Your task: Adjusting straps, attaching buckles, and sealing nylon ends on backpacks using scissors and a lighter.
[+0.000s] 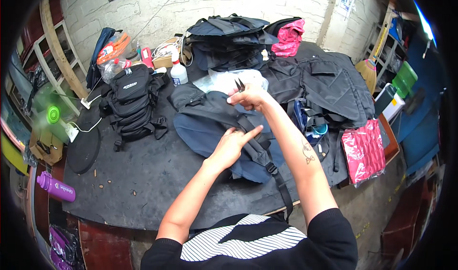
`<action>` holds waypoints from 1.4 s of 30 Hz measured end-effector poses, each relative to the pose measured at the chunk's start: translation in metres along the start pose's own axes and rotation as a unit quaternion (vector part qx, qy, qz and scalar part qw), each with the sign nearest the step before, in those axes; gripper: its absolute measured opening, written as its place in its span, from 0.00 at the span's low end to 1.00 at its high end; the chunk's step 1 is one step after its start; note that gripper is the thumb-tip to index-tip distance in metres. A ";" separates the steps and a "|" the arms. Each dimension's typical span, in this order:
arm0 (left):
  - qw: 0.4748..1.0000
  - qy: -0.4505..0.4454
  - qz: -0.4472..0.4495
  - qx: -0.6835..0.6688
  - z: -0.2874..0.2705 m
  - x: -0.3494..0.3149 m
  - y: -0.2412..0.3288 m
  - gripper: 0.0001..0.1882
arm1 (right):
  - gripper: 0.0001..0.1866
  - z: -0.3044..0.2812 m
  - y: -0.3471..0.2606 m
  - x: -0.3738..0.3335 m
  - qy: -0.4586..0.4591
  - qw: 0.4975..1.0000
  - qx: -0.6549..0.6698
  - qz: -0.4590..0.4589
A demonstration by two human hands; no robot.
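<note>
A dark navy and black backpack (193,131) lies on the black-topped table (148,189) in front of me. Its webbing strap (282,189) with a buckle hangs over the near edge. My left hand (229,148) rests on the bag's middle, index finger stretched across the black shoulder strap (255,150), the other fingers partly hidden. Above the far part of the backpack, my right hand (250,98) is closed round small dark thread snips (239,84), their two points apart and facing away from me. Their handles are mostly covered by the fingers.
A black backpack (131,91) stands at left, beside a spray bottle (178,72). Stacked dark bags (229,41) are at the back. More black bags (329,84) and a pink plastic-wrapped packet (363,150) lie at right. A purple bottle (56,186) is at the left edge.
</note>
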State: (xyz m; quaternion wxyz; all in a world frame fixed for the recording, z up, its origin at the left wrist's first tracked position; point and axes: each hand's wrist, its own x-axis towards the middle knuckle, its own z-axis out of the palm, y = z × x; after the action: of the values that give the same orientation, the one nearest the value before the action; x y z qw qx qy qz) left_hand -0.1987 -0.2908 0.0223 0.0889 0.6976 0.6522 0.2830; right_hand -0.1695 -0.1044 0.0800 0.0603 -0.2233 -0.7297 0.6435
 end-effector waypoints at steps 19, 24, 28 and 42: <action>0.641 0.210 0.022 -0.738 -0.074 0.013 0.008 0.24 | 0.11 0.019 0.048 -0.104 0.057 0.885 0.221 -0.406; 0.775 0.265 0.049 -0.572 -0.073 0.022 0.014 0.31 | 0.17 0.039 0.049 -0.095 0.049 0.870 0.304 -0.385; 0.804 0.292 0.014 -0.517 -0.067 0.028 0.004 0.27 | 0.22 0.044 0.045 -0.087 0.019 0.854 0.349 -0.385; 0.699 0.173 -0.036 -0.692 -0.085 0.038 0.011 0.18 | 0.13 0.038 0.007 -0.092 0.160 0.827 0.409 -0.350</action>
State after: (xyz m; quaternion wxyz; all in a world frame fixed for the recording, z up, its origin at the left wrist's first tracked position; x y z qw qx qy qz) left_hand -0.2329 -0.2762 0.1084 0.4426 0.3538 0.3009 0.7671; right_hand -0.0996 -0.1757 0.0854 0.4836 -0.0079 -0.4090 0.7738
